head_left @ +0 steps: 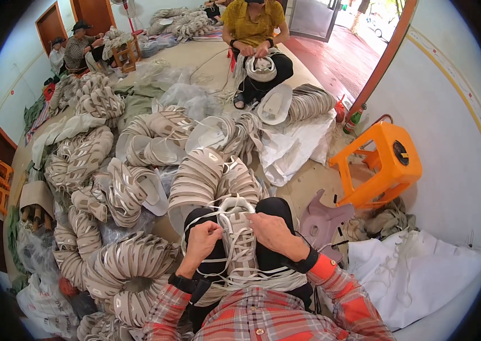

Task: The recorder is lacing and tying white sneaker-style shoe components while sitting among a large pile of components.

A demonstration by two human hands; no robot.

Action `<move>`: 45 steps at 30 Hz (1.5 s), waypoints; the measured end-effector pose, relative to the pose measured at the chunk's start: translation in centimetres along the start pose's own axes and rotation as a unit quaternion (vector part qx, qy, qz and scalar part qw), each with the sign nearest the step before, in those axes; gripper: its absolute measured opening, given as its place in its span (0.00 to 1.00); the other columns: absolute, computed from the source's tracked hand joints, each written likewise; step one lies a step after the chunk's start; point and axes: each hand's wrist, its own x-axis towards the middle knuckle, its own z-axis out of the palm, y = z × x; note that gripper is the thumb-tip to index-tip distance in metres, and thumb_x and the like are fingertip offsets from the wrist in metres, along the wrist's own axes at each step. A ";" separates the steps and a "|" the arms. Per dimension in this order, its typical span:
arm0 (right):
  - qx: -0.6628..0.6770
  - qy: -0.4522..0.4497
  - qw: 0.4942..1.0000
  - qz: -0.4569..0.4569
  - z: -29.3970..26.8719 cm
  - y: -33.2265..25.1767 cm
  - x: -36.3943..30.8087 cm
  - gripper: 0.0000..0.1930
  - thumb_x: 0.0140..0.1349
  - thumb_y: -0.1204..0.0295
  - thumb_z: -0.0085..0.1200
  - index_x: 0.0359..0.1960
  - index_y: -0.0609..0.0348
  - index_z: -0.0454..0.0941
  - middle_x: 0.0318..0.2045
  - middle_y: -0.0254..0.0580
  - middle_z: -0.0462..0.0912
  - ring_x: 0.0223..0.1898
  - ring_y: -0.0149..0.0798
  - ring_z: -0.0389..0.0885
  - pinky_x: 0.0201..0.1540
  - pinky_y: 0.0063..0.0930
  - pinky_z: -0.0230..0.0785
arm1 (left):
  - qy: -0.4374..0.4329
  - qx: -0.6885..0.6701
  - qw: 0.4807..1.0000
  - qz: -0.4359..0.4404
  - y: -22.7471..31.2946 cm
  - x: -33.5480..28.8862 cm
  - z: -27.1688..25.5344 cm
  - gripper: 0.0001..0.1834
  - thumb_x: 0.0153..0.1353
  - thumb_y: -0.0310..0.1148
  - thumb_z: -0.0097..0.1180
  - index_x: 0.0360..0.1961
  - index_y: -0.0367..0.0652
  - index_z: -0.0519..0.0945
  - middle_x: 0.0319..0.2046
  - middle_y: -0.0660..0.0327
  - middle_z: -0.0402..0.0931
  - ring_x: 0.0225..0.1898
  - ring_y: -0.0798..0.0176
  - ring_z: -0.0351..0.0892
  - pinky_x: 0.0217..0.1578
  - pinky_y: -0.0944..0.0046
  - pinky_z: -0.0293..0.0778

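Note:
A beige and white shoe upper [240, 237] lies upright between my knees, its collar pointing away from me and laces crisscrossed down its front. Beside its left edge, my left hand [202, 241] is closed in a pinch on a whitish shoelace [209, 213] that runs to the top eyelets. My right hand [277, 233] lies against the right edge near the collar, thumb and fingers closed on the upper there; whether they also pinch a lace is hidden. A bundle of loose laces [263, 281] spreads across my lap below the upper.
Curved stacks of shoe uppers [124, 267] cover the floor to my left and ahead. An orange plastic stool [382, 165] stands at right, near a mauve stool [323, 219] and a white sheet [416, 273]. Ahead, a seated person in a yellow top [254, 25] handles another upper.

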 end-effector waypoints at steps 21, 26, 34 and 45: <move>-0.063 -0.056 0.992 -0.098 4.3 1.5 4.6 0.06 0.43 0.70 0.53 0.26 0.52 0.77 0.29 0.38 0.75 0.38 0.44 0.71 0.41 0.39 0.59 | -0.154 -0.193 0.955 -0.167 0.0 1.9 -0.5 0.12 0.57 0.37 0.55 0.21 0.41 0.74 0.13 0.66 0.72 0.10 0.77 0.61 0.11 0.76 0.53; -0.243 0.113 0.961 -0.076 -2.8 5.6 4.9 0.06 0.43 0.74 0.52 0.26 0.52 0.74 0.26 0.39 0.71 0.35 0.42 0.68 0.36 0.36 0.57 | -0.177 -0.587 0.789 0.036 -1.6 -1.9 -1.8 0.14 0.64 0.39 0.46 0.29 0.41 0.76 0.27 0.59 0.78 0.32 0.64 0.77 0.36 0.66 0.72; 0.690 -0.046 0.684 0.233 -1.7 4.3 3.0 0.06 0.63 0.73 0.46 0.34 0.65 0.70 0.37 0.44 0.76 0.39 0.40 0.77 0.39 0.33 0.70 | 0.060 -0.836 0.545 0.006 0.9 -3.8 0.2 0.14 0.64 0.36 0.44 0.49 0.50 0.74 0.47 0.60 0.75 0.56 0.61 0.67 0.61 0.49 0.53; 0.847 0.053 0.502 0.168 1.0 4.4 2.1 0.09 0.63 0.75 0.43 0.36 0.72 0.70 0.41 0.56 0.75 0.44 0.47 0.76 0.51 0.39 0.70 | 0.070 -0.405 0.910 0.047 2.3 -3.8 -1.5 0.15 0.60 0.26 0.49 0.49 0.38 0.71 0.33 0.68 0.70 0.28 0.76 0.66 0.27 0.74 0.65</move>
